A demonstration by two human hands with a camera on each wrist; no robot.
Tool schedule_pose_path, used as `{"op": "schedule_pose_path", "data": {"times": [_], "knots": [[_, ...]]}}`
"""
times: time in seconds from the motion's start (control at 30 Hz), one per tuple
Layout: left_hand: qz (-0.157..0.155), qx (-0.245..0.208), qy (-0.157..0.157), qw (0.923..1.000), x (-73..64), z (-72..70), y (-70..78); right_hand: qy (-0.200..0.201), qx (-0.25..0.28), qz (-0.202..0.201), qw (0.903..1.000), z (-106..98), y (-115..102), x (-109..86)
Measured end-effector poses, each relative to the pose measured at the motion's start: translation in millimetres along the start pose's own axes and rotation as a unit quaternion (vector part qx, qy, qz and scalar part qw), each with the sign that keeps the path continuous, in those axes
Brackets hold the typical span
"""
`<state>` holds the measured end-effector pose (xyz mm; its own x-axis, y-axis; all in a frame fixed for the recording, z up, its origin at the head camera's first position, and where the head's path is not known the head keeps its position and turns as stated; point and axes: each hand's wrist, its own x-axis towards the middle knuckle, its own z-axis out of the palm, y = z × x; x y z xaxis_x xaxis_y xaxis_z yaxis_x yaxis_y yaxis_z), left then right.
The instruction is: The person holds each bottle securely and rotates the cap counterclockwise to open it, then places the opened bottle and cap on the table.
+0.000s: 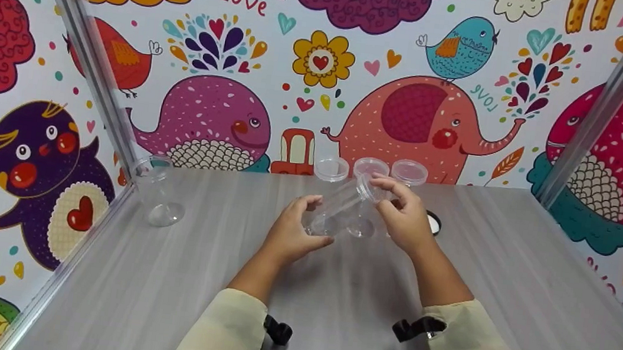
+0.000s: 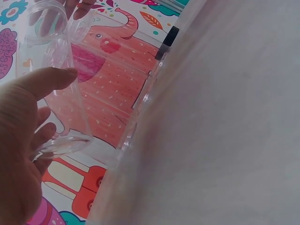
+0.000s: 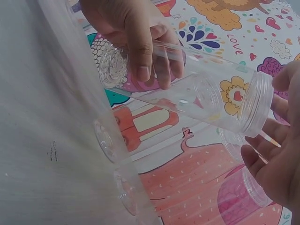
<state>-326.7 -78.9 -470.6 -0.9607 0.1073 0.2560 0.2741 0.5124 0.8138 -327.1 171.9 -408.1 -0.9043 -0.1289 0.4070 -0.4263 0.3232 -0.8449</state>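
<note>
A clear plastic jar [image 1: 338, 202] is held tilted above the table, its upper end leaning to the right. My left hand [image 1: 292, 232] grips the lower part of the jar's body, thumb on the near side and fingers round the far side. At the upper end, my right hand [image 1: 407, 216] holds the clear ridged lid [image 3: 258, 105] between thumb and fingers. The lid sits on the jar's mouth; how tightly cannot be told. In the left wrist view the jar's base [image 2: 63, 146] shows beside the left palm.
Three more clear jars stand at the back, one left [image 1: 331, 168], one middle [image 1: 372, 166] and one right [image 1: 410, 171]. Another clear jar [image 1: 164, 213] stands at the left edge. Partly behind the right hand lies a black-rimmed round thing [image 1: 434, 223] with a white middle. Patterned walls border the table.
</note>
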Motion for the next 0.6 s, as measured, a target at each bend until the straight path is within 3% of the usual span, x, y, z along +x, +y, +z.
{"op": "schedule_pose_path", "data": {"times": [0.23, 0.47, 0.6], "knots": [[-0.006, 0.002, 0.001, 1.0000, -0.9, 0.4, 1.3, 0.002, -0.010, -0.007, 0.9999, -0.2, 0.2, 0.5], [-0.008, 0.008, 0.002, 0.9999, -1.6, 1.4, 1.2, 0.041, -0.104, 0.022, 0.9935, 0.7, 0.6, 1.3], [-0.005, 0.007, 0.000, 1.0000, -1.5, 1.6, 0.4, 0.039, -0.124, 0.024, 0.9912, 0.8, 2.3, 1.4]]}}
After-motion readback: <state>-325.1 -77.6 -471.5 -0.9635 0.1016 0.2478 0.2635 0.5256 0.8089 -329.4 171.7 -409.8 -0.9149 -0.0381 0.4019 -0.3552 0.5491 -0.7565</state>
